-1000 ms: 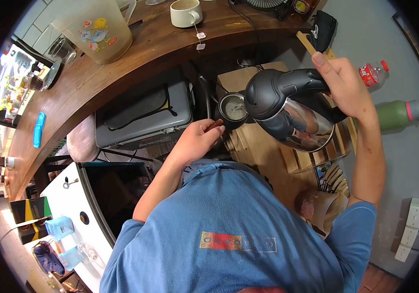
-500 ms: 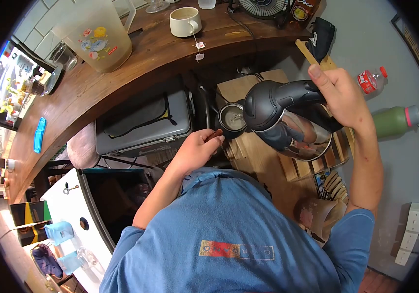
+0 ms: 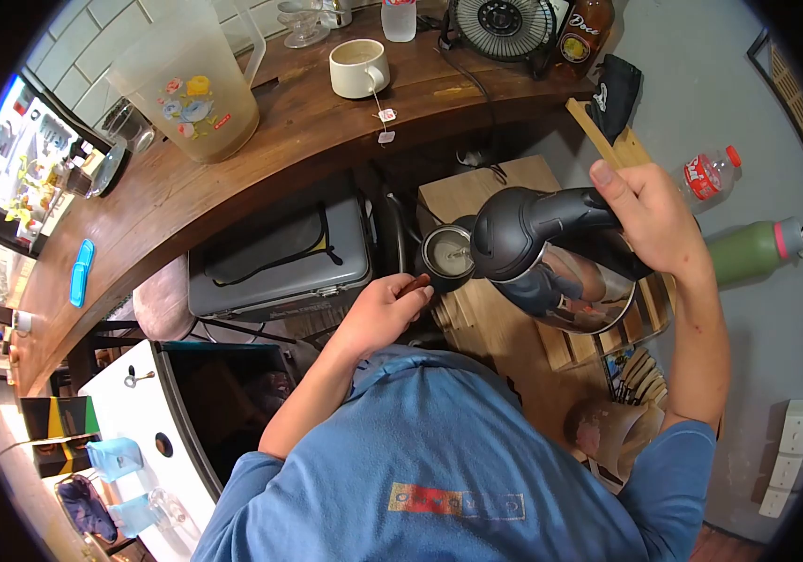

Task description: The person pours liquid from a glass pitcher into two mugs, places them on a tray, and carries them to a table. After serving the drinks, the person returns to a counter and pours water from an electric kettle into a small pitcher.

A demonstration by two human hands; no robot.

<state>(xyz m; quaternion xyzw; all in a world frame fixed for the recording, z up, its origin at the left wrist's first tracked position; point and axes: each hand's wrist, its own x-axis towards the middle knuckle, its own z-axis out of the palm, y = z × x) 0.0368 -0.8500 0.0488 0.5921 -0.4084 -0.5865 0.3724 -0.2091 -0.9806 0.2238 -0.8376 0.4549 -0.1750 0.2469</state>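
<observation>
My right hand (image 3: pixel 650 220) is wrapped round the black handle of an electric kettle (image 3: pixel 565 290) with a shiny steel body and black lid. The kettle tilts left, its spout side at the rim of a dark round pot (image 3: pixel 446 255). Pale liquid with bright ripples shows inside the pot; the kettle's lid hides part of the pouring area. Closed round the pot's short brown handle (image 3: pixel 414 285), my left hand (image 3: pixel 385 314) keeps the pot just in front of my blue shirt.
A curved wooden counter (image 3: pixel 317 131) carries a white mug (image 3: pixel 358 70) with tea-bag tags hanging, a flowered plastic pitcher (image 3: pixel 197 112) and a small fan (image 3: pixel 502 23). Below sits a grey cooler box (image 3: pixel 280 267). Right of the kettle are a plastic bottle (image 3: pixel 706 178) and a green flask (image 3: pixel 748 253).
The whole view has shifted, so everything sits slightly lower. Both hands keep their holds, and the kettle stays tilted at the pot's rim.
</observation>
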